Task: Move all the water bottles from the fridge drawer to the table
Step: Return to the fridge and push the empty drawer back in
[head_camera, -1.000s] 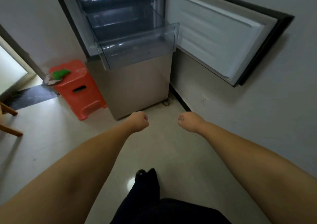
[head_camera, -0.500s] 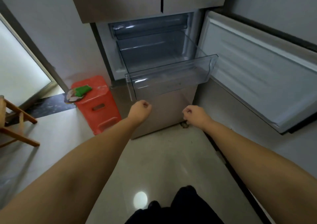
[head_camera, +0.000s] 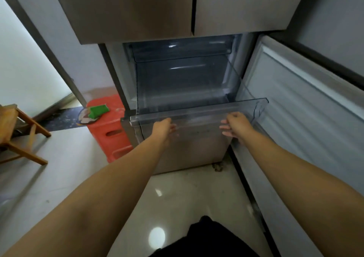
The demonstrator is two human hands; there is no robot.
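Note:
The clear plastic fridge drawer (head_camera: 199,112) stands pulled out of the open lower compartment of the steel fridge (head_camera: 137,10). I see no water bottle inside it. My left hand (head_camera: 164,127) reaches the left part of the drawer's front panel, fingers spread against it. My right hand (head_camera: 235,123) is at the right part of the panel, fingers apart and pointing left. Neither hand holds anything. No table is in view.
The fridge's lower door (head_camera: 307,118) hangs open on the right, close to my right arm. An orange plastic stool (head_camera: 114,136) with a green object (head_camera: 98,111) on it stands left of the fridge. A wooden chair (head_camera: 15,132) sits at the far left.
I have come closer to the fridge. Both hands rose from loose fists in front of the lower panel to the drawer's front and opened their fingers.

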